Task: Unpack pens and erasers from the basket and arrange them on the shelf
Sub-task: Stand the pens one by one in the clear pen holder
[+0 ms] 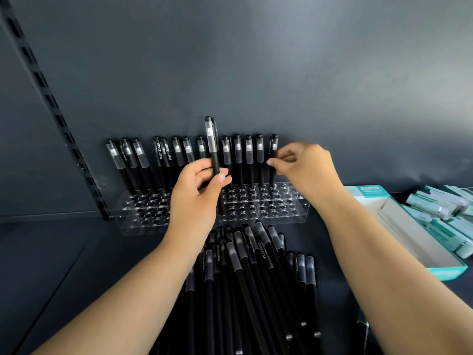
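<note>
A clear acrylic pen holder (281,210) with many holes stands on the dark shelf against the back wall. Several black pens (238,160) stand upright in its back row. My left hand (197,198) grips one black pen (212,142) upright, raised above the holder's middle. My right hand (304,167) pinches the rightmost standing pen (273,152), whose tip sits in a back-row hole. A pile of loose black pens (253,278) lies on the shelf in front of the holder, between my forearms.
A teal and white cardboard box (419,247) sits open at the right, with several small teal-wrapped packs (440,208) inside and behind it. A slotted upright rail (51,103) runs along the left of the back wall. The shelf surface (64,252) is dark.
</note>
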A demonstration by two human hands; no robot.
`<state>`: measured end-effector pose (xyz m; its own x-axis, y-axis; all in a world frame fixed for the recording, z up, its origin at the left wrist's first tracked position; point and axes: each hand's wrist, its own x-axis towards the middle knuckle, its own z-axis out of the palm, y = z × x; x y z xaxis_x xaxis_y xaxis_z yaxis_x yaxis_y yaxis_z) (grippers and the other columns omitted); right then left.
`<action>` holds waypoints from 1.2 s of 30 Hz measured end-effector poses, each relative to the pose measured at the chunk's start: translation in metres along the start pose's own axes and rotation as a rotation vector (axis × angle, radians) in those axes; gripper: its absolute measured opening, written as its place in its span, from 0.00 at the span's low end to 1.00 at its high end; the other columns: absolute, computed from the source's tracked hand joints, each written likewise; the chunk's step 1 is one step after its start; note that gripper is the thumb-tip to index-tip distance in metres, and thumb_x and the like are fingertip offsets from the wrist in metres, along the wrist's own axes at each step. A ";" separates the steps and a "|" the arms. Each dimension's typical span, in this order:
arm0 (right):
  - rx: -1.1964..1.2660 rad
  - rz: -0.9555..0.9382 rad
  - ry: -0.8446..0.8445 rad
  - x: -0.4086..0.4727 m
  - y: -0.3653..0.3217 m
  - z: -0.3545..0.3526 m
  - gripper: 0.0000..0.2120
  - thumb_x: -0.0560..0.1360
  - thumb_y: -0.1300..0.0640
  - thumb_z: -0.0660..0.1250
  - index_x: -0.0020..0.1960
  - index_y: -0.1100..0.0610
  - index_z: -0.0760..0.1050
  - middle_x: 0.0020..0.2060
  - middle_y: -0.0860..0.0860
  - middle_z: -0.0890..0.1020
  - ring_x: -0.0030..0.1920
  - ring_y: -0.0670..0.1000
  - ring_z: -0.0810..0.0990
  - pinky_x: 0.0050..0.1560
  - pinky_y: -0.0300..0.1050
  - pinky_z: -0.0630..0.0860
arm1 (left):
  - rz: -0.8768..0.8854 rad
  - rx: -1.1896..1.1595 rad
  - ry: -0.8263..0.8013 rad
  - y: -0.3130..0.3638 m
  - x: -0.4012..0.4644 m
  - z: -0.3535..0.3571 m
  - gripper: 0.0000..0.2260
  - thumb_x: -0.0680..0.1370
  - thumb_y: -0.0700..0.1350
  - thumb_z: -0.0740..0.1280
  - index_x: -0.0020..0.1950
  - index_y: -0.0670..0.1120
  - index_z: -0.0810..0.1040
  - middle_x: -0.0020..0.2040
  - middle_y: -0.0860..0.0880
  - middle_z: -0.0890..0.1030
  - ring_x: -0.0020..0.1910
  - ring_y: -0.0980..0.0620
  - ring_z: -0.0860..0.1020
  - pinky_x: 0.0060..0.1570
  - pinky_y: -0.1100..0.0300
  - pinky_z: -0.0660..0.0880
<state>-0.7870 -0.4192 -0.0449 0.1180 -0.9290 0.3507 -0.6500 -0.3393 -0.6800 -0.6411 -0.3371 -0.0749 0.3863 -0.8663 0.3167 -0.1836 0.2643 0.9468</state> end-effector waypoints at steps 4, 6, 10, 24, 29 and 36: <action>-0.015 0.016 -0.043 0.000 0.002 0.002 0.11 0.74 0.50 0.67 0.45 0.59 0.79 0.38 0.54 0.83 0.28 0.47 0.73 0.34 0.39 0.71 | -0.014 0.024 -0.009 0.002 -0.001 0.000 0.09 0.77 0.43 0.64 0.51 0.57 0.71 0.47 0.57 0.81 0.46 0.66 0.80 0.57 0.60 0.73; -0.051 0.018 -0.070 0.000 0.002 0.001 0.14 0.75 0.49 0.65 0.44 0.60 0.80 0.37 0.55 0.84 0.33 0.51 0.79 0.39 0.43 0.75 | -0.010 0.033 -0.019 0.004 -0.002 0.000 0.09 0.77 0.44 0.64 0.49 0.59 0.71 0.45 0.57 0.82 0.46 0.66 0.80 0.55 0.62 0.74; -0.051 0.028 -0.111 -0.001 0.000 -0.003 0.15 0.74 0.48 0.65 0.43 0.60 0.79 0.36 0.56 0.84 0.41 0.54 0.82 0.49 0.49 0.78 | 0.007 0.038 -0.041 0.004 -0.003 0.000 0.09 0.76 0.45 0.65 0.49 0.59 0.72 0.42 0.58 0.83 0.45 0.64 0.80 0.53 0.64 0.73; 0.380 -0.145 -0.132 -0.022 -0.055 -0.031 0.17 0.72 0.50 0.69 0.43 0.66 0.78 0.38 0.60 0.82 0.38 0.52 0.78 0.50 0.57 0.78 | 0.262 0.141 -0.171 0.026 -0.017 0.006 0.08 0.72 0.46 0.68 0.45 0.59 0.73 0.36 0.64 0.82 0.41 0.69 0.78 0.41 0.77 0.70; 0.329 -0.160 -0.103 -0.018 -0.050 -0.044 0.09 0.72 0.54 0.69 0.38 0.59 0.78 0.29 0.48 0.82 0.35 0.49 0.81 0.40 0.41 0.81 | 0.503 0.486 -0.328 0.019 -0.016 0.007 0.14 0.74 0.57 0.61 0.49 0.52 0.81 0.43 0.65 0.78 0.52 0.65 0.74 0.53 0.78 0.66; 0.293 -0.152 0.432 0.003 -0.020 -0.048 0.09 0.73 0.52 0.68 0.43 0.58 0.79 0.28 0.45 0.75 0.38 0.58 0.81 0.48 0.57 0.78 | 0.469 1.116 -0.510 -0.003 -0.015 0.008 0.26 0.79 0.60 0.50 0.75 0.52 0.56 0.74 0.56 0.58 0.73 0.57 0.54 0.71 0.59 0.48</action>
<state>-0.8093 -0.4083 0.0006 -0.1656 -0.7419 0.6498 -0.4054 -0.5494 -0.7306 -0.6534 -0.3284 -0.0826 -0.2556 -0.9156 0.3105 -0.9451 0.3042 0.1191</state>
